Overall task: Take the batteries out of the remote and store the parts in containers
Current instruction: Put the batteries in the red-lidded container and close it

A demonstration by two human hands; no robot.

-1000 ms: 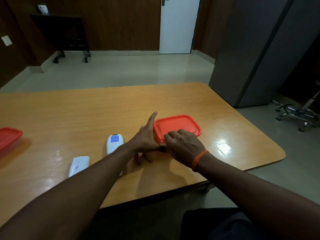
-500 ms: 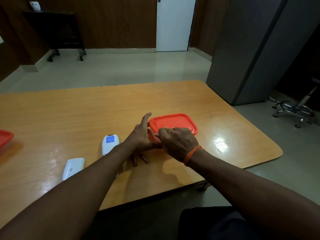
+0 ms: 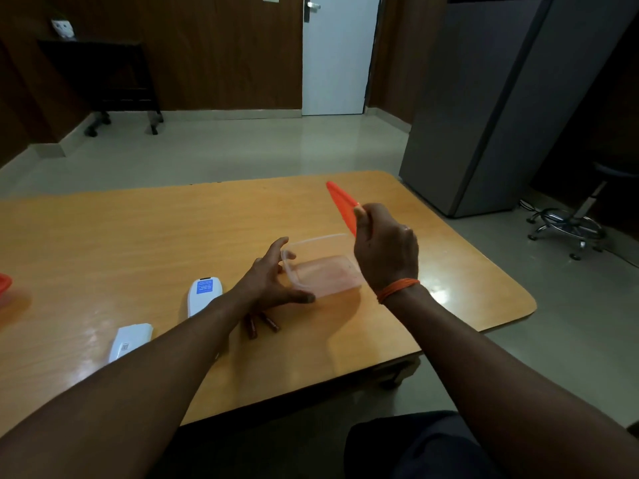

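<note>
In the head view, the right hand (image 3: 385,248) is raised above the bench (image 3: 138,236), its fingers (image 3: 361,216) pinching the edge of an orange lid (image 3: 340,203) that is tilted up on edge and clear of the clear plastic container (image 3: 323,273) below. The left hand (image 3: 268,283) rests at the container's near-left corner with fingers spread, the thumb along the front wall and the fingertips touching the rim, steadying it. The container looks empty. Two dark batteries (image 3: 259,324) lie side by side on the bench just beside the left wrist, so by my judgement they are already out of the remote; the white remote body (image 3: 204,295) lies just to their left with its blue label up, and the white battery cover (image 3: 129,340) lies further left, apart from it. What seems left is putting the batteries, remote and cover into containers and closing them. At the far left edge only a sliver of a second orange lid (image 3: 4,283) shows, its container cut off by the frame. The left forearm hides the near end of the remote and part of the batteries, and the right hand covers the container's far right corner. The lid's underside is blurred.
</note>
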